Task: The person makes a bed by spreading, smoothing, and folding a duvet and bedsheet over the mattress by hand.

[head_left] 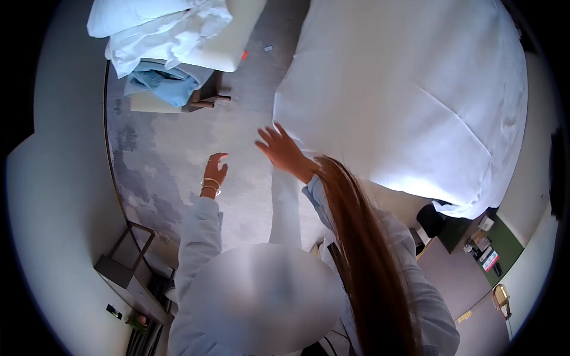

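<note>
My left hand point(215, 171) is held out over the floor, its fingers slightly curled and apart, with nothing in it. Pale bracelets circle that wrist. Close to the corner of the bed, my right hand point(282, 149) has its fingers spread and is empty; whether it touches the sheet I cannot tell. A smooth white sheet point(380, 113) covers the bed and hangs over its edges, with a crease on the right side. Below my right hand runs a long pale shape point(285, 207) that I cannot make out. Long hair falls over my right arm.
Crumpled white linen point(172, 35) lies on a cream padded seat point(222, 56) at upper left. Beside it, a blue cloth point(163, 83) rests by wooden legs. Patterned grey carpet point(178, 136) runs between. A dark rack point(127, 267) stands lower left, a desk with small items point(490, 258) lower right.
</note>
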Tool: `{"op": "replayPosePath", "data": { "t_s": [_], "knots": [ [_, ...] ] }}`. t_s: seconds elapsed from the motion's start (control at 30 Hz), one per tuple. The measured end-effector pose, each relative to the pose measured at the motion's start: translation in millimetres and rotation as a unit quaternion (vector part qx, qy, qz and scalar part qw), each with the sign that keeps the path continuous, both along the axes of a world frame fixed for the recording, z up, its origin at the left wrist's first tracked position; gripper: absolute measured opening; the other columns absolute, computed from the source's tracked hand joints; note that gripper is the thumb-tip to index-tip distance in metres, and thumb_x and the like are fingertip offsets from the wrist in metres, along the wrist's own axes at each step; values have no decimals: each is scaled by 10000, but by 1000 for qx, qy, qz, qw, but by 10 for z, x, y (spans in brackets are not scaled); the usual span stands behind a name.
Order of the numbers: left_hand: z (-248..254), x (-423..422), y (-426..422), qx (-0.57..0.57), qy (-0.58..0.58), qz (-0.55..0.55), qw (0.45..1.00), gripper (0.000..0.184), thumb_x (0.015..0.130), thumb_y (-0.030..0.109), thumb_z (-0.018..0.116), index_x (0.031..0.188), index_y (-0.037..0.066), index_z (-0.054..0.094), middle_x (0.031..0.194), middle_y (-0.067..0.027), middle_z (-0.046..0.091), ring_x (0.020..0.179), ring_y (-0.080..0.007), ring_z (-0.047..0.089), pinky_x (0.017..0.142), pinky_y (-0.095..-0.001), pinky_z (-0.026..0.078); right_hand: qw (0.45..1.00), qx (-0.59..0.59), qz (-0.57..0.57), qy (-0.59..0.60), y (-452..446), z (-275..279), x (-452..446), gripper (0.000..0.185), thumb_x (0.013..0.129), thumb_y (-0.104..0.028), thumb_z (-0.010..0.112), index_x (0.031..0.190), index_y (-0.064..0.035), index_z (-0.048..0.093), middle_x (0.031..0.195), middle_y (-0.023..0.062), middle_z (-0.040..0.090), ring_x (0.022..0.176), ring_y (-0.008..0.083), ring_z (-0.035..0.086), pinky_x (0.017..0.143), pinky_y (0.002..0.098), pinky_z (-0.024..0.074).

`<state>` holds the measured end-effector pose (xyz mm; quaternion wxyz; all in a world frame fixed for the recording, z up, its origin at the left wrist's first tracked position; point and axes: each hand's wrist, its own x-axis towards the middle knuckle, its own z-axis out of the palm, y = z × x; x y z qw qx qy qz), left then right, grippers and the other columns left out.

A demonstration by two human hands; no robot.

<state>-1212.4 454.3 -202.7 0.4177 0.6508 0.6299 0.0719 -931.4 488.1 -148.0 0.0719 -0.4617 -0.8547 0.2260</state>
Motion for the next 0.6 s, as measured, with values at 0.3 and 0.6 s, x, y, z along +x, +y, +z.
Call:
{"op": "replayPosePath", "data": {
  "t_s": [0.3,0.6],
  "knots": [
    [-12,787,160,-66,-271,141,950,209,883,183,391,922,37,535,837,-35,577,739,-102,545,665,-239,450,946,-49,-26,-320,879,-108,547,373,728,-179,507,1083,-62,503,1151,128,467,1133,271,368,975,493,186],
    [824,856,-457,-274,-528,288,750,281,873,292,432,983,50,522,868,-53,570,815,-126,536,705,-264,434,865,-474,162,15,-1099,323,87,251,819,-328,400,926,-152,543,819,103,588,804,287,557,720,383,433]
  ]
}}
